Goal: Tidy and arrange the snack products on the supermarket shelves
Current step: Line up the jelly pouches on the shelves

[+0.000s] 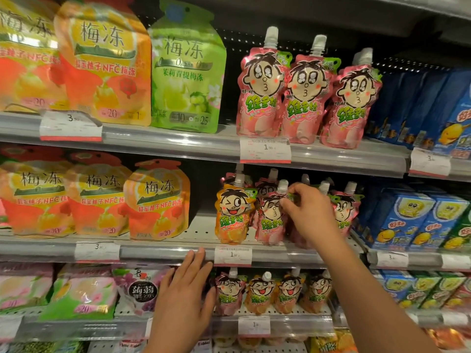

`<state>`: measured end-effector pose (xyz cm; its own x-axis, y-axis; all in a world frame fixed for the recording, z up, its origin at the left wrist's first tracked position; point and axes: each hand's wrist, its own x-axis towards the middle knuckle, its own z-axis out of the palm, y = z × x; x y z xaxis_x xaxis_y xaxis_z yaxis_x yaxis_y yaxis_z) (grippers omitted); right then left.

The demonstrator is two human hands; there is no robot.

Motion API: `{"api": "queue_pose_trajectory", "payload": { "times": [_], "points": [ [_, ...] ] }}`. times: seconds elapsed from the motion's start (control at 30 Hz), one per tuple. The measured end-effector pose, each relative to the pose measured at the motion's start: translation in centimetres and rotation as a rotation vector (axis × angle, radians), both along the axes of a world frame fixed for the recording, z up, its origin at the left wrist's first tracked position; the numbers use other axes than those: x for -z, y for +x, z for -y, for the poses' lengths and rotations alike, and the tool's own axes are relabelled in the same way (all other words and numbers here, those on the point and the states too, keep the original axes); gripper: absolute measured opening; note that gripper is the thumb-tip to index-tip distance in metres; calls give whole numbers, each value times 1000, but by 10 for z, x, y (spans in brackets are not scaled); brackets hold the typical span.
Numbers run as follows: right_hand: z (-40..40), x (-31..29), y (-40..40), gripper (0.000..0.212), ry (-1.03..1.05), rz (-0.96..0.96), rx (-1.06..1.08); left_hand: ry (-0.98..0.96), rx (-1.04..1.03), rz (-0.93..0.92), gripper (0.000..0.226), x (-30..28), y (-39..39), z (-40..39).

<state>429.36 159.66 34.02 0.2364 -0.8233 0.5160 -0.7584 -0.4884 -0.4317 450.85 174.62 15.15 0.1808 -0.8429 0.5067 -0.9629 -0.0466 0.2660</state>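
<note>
**Pink pouch pinched at the top, middle shelf**

Right hand (303, 207) pinches a pink pouch (271, 220) near its spout, likely to straighten it. Just left of the grip: orange pouch (233, 215). Below-left, left hand (186, 294), fingers straight, rests against the shelf edge (158, 250), probably for balance.

Pink spout pouches (307, 98): glossy plastic film, white plastic caps. Shelf edge (178, 146): smooth grey, clear plastic strip. Price tags (265, 149): matt paper.

Glossy orange stand-up pouches (102, 64) at 10 o'clock read "梅冻"; the light green pouch (187, 72) beside them adds "茉莉青提梅冻". White paper price tag (265, 149) at 1 o'clock reads "1.90"; the pink spouted cartoon-face pouches (261, 93) above it read "旺旺".
</note>
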Motion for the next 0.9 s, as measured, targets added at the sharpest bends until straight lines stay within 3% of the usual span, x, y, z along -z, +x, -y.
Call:
{"api": "queue_pose_trajectory", "payload": {
  "times": [0.2,0.6,0.7,0.8,0.9],
  "points": [
    [4,2,6,42,29,8,-14,-2,-8,-11,53,-2,-1,1],
    [-13,24,-7,47,-165,92,-82,-37,12,-13,40,-4,-5,1],
    [-29,36,-15,51,-225,186,-115,-19,11,-20,38,-7,-6,0],
    [-47,59,-20,43,-257,246,-170,-19,14,-67,37,-18,-9,-1],
    [-57,100,-18,36,-254,151,-218,-87,20,-179,41,-34,-12,-1]
  ]
}}
